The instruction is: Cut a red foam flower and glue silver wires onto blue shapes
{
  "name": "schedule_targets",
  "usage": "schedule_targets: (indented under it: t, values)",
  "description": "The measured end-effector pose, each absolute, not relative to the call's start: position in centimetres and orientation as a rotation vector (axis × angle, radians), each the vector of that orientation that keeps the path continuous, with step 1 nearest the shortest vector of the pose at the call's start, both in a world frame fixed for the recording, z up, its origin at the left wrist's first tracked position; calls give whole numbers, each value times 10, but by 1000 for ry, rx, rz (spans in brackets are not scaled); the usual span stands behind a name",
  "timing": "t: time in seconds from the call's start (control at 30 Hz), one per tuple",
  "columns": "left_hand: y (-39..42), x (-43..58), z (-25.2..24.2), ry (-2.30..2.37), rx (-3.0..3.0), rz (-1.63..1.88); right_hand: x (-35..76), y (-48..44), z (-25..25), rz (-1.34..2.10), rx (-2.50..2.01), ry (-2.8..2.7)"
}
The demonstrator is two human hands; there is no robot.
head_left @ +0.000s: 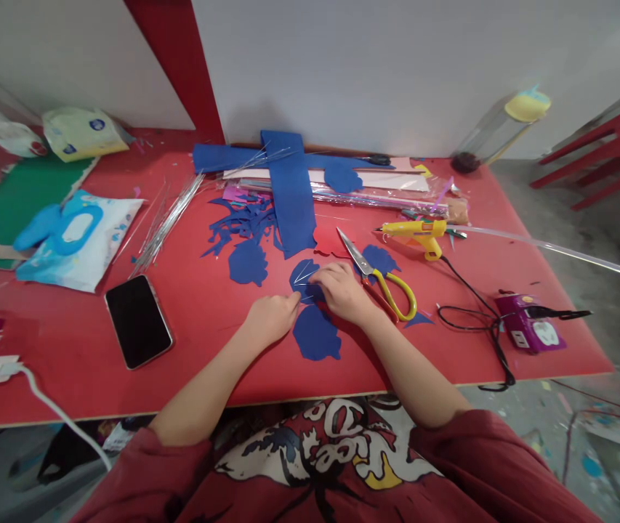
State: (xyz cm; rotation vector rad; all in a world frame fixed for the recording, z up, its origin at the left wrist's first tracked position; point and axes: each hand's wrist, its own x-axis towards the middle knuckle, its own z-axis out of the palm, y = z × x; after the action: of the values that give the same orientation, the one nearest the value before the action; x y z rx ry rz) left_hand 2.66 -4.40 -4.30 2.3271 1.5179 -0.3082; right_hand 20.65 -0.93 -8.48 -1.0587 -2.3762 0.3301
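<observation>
Between my hands a blue foam cutout (296, 276) with wavy edges lies flat on the red table, and thin silvery wires (303, 274) rest on it at angles. My left hand (272, 318) is closed, its fingertips pinching at a wire end by the cutout's lower left edge. From the other side, my right hand (342, 292) has curled fingers at the same wires and covers part of the foam. Another blue cutout (317, 334) lies just below my hands, and one more (247, 263) is to the upper left. Scissors (380, 280) with yellow and red handles lie beside my right hand.
A yellow glue gun (419, 234) with its cord lies at right near a purple box (530, 323). At left are a phone (138, 321), a wipes pack (78, 240) and a wire bundle (171, 225). Blue scraps (244, 218) and foam strips (291, 196) lie behind.
</observation>
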Motion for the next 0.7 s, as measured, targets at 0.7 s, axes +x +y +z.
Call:
schedule_targets:
  t: [0.7]
  values:
    - [-44, 26, -45, 1518, 2364, -321, 205, -11, -83, 376, -956, -2482]
